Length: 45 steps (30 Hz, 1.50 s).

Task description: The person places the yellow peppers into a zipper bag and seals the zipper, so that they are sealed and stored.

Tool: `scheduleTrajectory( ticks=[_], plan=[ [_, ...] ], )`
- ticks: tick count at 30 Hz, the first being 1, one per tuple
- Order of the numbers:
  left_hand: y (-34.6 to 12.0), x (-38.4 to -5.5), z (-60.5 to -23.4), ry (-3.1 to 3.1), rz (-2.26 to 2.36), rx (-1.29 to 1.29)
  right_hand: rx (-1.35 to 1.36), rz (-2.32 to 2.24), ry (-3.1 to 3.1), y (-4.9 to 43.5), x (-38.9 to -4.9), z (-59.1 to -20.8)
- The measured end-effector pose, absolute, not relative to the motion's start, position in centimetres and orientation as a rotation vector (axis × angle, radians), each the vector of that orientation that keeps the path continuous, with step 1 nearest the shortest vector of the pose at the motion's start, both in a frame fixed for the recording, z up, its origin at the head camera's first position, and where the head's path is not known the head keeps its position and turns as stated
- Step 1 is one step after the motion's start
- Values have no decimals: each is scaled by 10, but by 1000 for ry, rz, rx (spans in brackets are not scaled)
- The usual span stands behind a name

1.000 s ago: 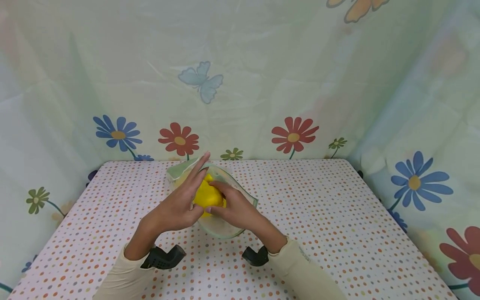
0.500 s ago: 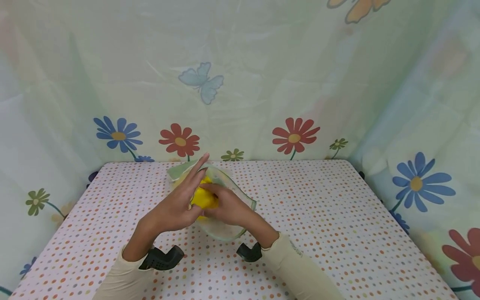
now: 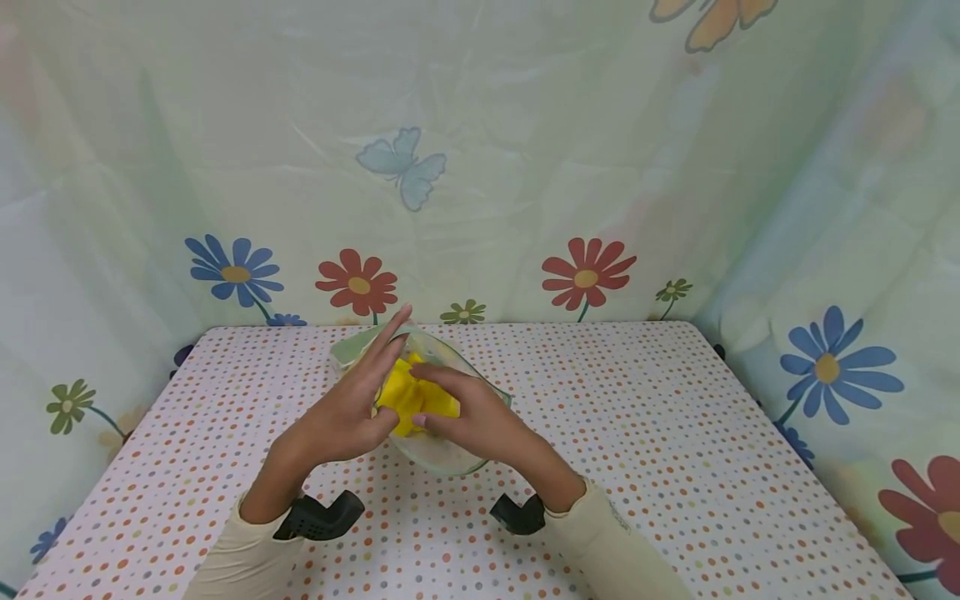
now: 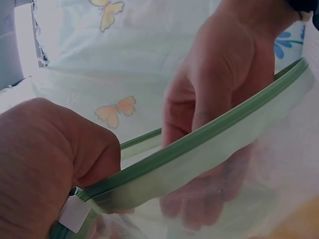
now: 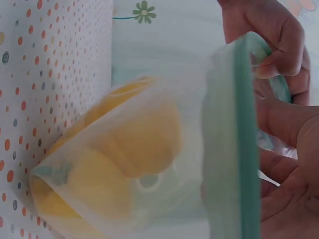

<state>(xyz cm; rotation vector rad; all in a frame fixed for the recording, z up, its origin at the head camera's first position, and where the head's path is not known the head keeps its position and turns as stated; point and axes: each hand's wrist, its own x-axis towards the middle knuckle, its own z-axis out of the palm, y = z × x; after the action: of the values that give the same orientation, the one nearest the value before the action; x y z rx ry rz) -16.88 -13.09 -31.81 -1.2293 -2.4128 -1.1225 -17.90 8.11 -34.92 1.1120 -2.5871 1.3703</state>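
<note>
A clear zip bag (image 3: 442, 467) with a green rim stands mouth-up on the table, tilted in the right wrist view. Several rounded yellow things (image 5: 149, 134) show through its frosted wall; their kind is unclear. My left hand (image 3: 341, 417) grips the rim, thumb and fingers bent over the zip edge (image 4: 209, 127) by a pale tab (image 4: 75, 213). My right hand (image 3: 483, 417) reaches into the mouth, thumb and fingers spread apart above the yellow things. Through the wall in the left wrist view, the fingertips (image 4: 194, 214) hang loose with nothing between them.
The table (image 3: 637, 442) wears a white cloth with coloured dots. A flower-and-butterfly curtain (image 3: 480, 167) hangs behind it and at both sides. Each wrist carries a black camera mount (image 3: 322, 517).
My right hand carried a rounded yellow thing leftward into the bag's mouth and let go. Its fingers have parted and drawn back slightly right. The left hand keeps its hold on the rim.
</note>
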Motion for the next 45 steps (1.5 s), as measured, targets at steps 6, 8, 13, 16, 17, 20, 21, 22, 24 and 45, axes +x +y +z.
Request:
scheduleTrajectory(
  ticks=[6,8,13,16,17,20,21,22,24,45],
  plan=[
    [-132,-170,-319,-2409,-1135,-1229,1178,1447,-2502,87,-173,-344],
    [-132,-170,-319,-2401,-1148,-1236,1222,1476,-2445,89,-171,-342],
    [-133,-171,-320,-2401,-1179,-1245,1323,1544,-2287,98,-165,-337],
    [-134,-171,-320,-2416,-1172,-1239,1356,1561,-2211,108,-162,-332],
    [-134,-171,-320,-2421,-1165,-1235,1362,1568,-2182,112,-161,-330],
    [-134,-171,-320,-2434,-1154,-1232,1335,1551,-2091,126,-159,-329],
    [-134,-171,-320,-2436,-1160,-1230,1304,1520,-2073,130,-160,-329],
    [-134,-171,-320,-2437,-1168,-1227,1269,1486,-2067,134,-161,-329],
    [-135,-171,-320,-2440,-1187,-1223,1203,1427,-2077,142,-164,-332],
    [-137,-173,-322,-2408,-1212,-1232,1180,1318,-2234,162,-177,-368]
  ],
)
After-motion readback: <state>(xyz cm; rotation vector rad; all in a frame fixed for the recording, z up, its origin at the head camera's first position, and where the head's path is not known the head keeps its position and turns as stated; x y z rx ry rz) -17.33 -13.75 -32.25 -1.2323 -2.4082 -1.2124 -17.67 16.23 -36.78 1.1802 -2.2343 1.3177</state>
